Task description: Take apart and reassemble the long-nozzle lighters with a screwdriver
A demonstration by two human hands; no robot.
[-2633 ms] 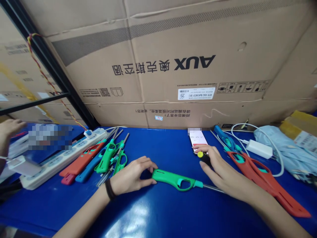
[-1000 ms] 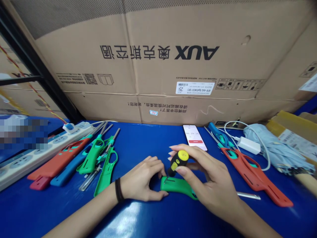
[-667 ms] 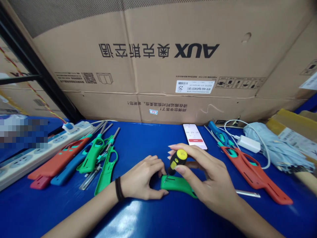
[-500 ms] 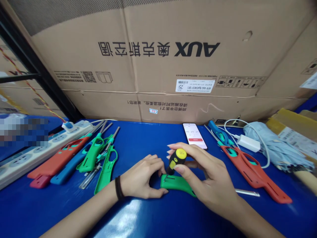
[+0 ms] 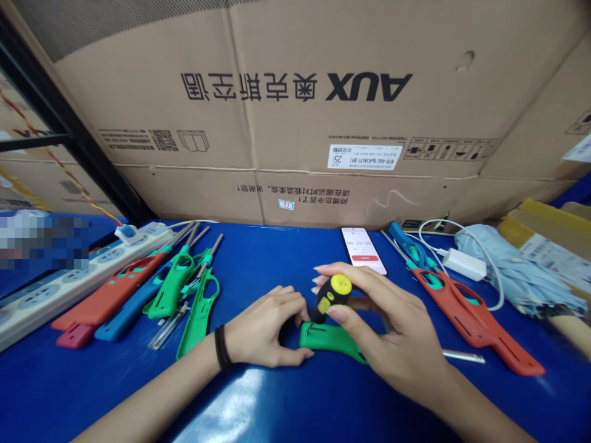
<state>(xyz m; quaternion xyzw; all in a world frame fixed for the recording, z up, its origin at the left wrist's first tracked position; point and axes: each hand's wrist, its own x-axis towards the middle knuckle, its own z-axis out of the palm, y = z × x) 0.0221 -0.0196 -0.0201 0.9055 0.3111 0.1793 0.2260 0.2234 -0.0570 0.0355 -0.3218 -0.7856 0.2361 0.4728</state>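
Observation:
A green lighter [image 5: 333, 339] with a long silver nozzle lies flat on the blue table, its butt end toward the left. My left hand [image 5: 270, 326] grips that end between thumb and fingers. A stubby black-and-yellow screwdriver [image 5: 333, 298] is pinched in my right hand [image 5: 397, 335] above the lighter. Its tip meets the lighter's surface near the slot at the butt end; whether it sits in a screw is too small to tell. My right hand covers the lighter's middle, and the nozzle comes out beyond it.
On the left lie a half green shell [image 5: 196, 323], clear tube [image 5: 168, 329], opened green lighter [image 5: 168, 289], blue lighter [image 5: 120, 317] and red lighter [image 5: 108, 295], beside a power strip [image 5: 69, 280]. A phone [image 5: 363, 249] lies ahead. Red lighters [image 5: 489, 320], charger [image 5: 464, 264] and umbrella [image 5: 512, 267] are right.
The screwdriver's handle has tipped slightly to the right with my right hand, its tip staying at the same spot. My left hand keeps its hold on the lighter.

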